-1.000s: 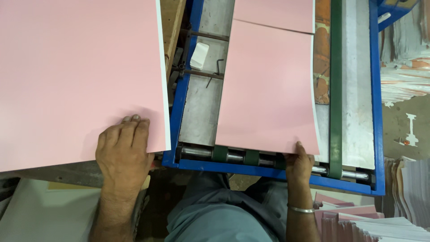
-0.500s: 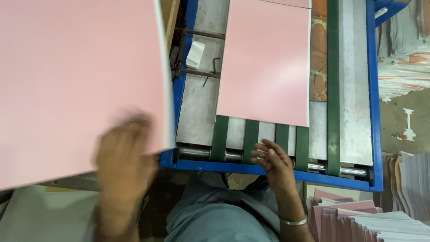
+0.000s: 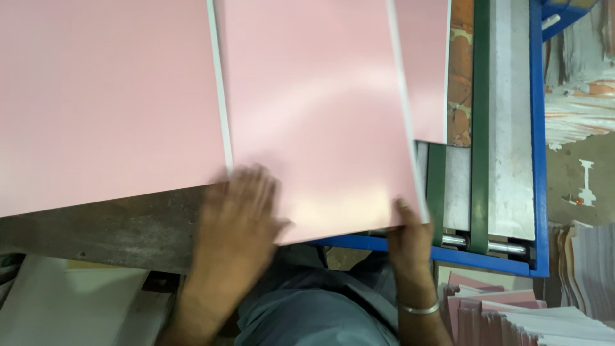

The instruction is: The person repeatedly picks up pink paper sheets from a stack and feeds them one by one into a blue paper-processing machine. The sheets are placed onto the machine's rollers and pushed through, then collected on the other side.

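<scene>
Head view, looking down at a paper-feeding station. The left hand (image 3: 234, 224), blurred by motion, lies flat with fingers spread on the near edge of a large pink paper sheet (image 3: 314, 115); whether it pinches the sheet or only presses on it cannot be told. The right hand (image 3: 410, 240) holds the sheet's near right corner, thumb on top and fingers hidden beneath, so it is closed on the paper. The sheet lies partly over the tall pink paper stack (image 3: 102, 96) on the worn grey metal bench (image 3: 96, 234) and partly over the blue-framed feeder bed with green belts (image 3: 480, 128); it appears midway across, not yet laid flat on the belts. A further pink sheet (image 3: 426, 64) lies farther up the bed. Bundles of finished pink and white sheets (image 3: 544, 320) are stacked at lower right.
</scene>
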